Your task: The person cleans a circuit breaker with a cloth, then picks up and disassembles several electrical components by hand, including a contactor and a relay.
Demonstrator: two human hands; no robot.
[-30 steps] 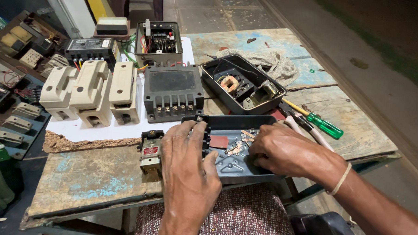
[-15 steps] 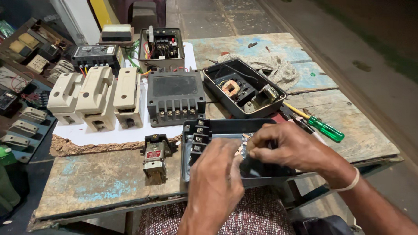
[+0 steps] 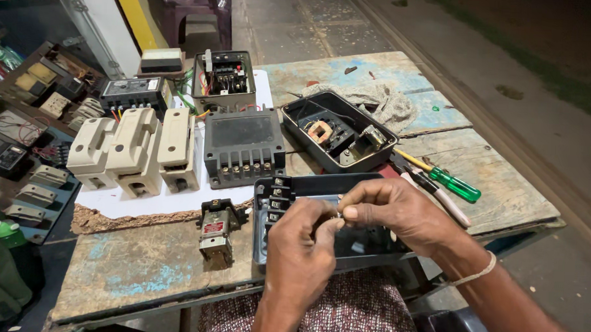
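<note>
So both hands are bunched together over the black tray [image 3: 321, 186] at the near edge of the table [image 3: 141, 272]. The left hand [image 3: 300, 254] and right hand [image 3: 393, 212] meet fingertip to fingertip, pinching something tiny between them (too small to tell what it is). The tray has a row of screw terminals along its left end. Just left of it sits a small relay [image 3: 217, 229] with a red label. Behind the tray is a ribbed black cover [image 3: 242, 144], and to the right of that an open box [image 3: 339, 138] with a copper coil inside, a grey rag [image 3: 376, 100] touching its far side. A green screwdriver [image 3: 449, 182] lies just right of the hands. Further left, three cream fuse holders [image 3: 135, 154] stand on a white sheet [image 3: 150, 203].
</note>
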